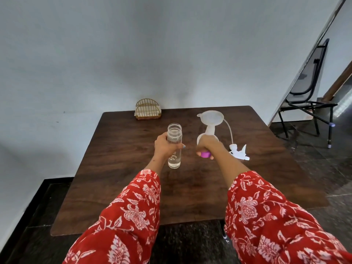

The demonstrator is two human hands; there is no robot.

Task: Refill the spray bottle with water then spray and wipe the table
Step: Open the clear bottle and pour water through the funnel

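Note:
A clear water bottle (pixel 174 147) stands upright and uncapped on the dark wooden table (pixel 118 187), with water in its lower part. My left hand (pixel 164 146) grips it from the left side. To its right stands the white spray bottle (pixel 207 131) with a white funnel (pixel 211 117) sitting in its neck. My right hand (pixel 208 144) is in front of that bottle and hides its body. The fingers are closed on a small purple cap (pixel 205 154) just above the tabletop. The white spray head (pixel 239 152) with its long tube lies on the table to the right.
A gold wire napkin holder (pixel 148 109) stands at the table's far edge against the wall. A black metal chair (pixel 308 96) stands on the dark floor to the right, beside a leaning board. The wall runs close behind and to the left of the table.

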